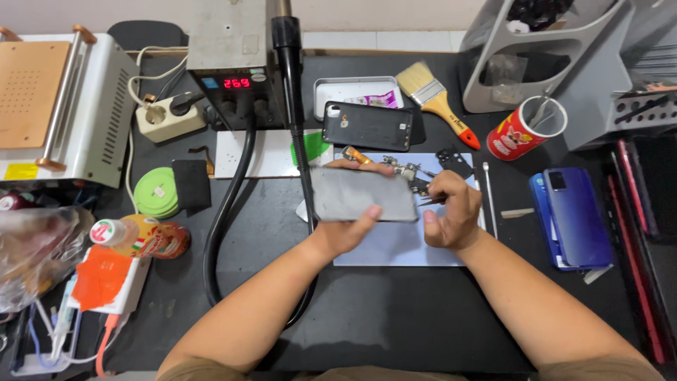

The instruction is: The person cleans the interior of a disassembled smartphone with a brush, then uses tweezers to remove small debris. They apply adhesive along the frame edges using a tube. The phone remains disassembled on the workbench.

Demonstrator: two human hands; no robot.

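Observation:
My left hand (347, 229) holds a flat grey phone panel (363, 193) by its edges, a little above a pale blue work mat (402, 247). My right hand (451, 212) is closed on thin tweezers (428, 202), whose tips point at the panel's right edge. Small dark phone parts and screws (409, 171) lie on the mat just behind the panel. A black phone back cover (368, 125) rests further back.
A hot-air station with a red display (236, 82) and its black hose (226, 212) stand left of the mat. A brush (437, 99), a red can (522, 128) and blue phones (575, 215) lie right. A screen-separator machine (56, 106) and bottles (151, 238) are at the left.

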